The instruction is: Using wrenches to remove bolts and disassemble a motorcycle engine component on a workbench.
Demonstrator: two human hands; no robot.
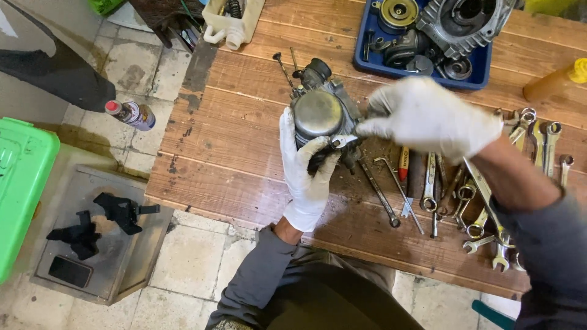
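Two gloved hands work on one carburettor (321, 113), which stands on the wooden workbench (244, 122) near its middle, just below a blue tray (362, 58) of engine parts. My left hand (306, 168) wraps the lower side of the body, fingers curled closed around it, thumb pressing up by the domed cap. My right hand (428, 116) comes in from the right, blurred; its fingertips seem to pinch at the carburettor's side, but I cannot tell whether they grip a small part or only touch the casting.

I judge the carburettor to be a cast metal piece, dense for its bulk and completely rigid, so it should not give under a firm squeeze. The round cap is smooth, dull silver and probably greasy, a poor place to hold with thin white gloves. The ribbed, knobbly body below offers better purchase, which is where my left hand sits. The dark rubber-looking intake neck at the top looks softer, and the thin levers and fittings sticking out seem the likeliest to bend.

Around it lie a scatter of bright steel spanners (489, 208), a red-handled screwdriver (403, 166) and two slim valves (284, 68) on rough, stained planks. A spray can (131, 114) lies on the tiled floor.
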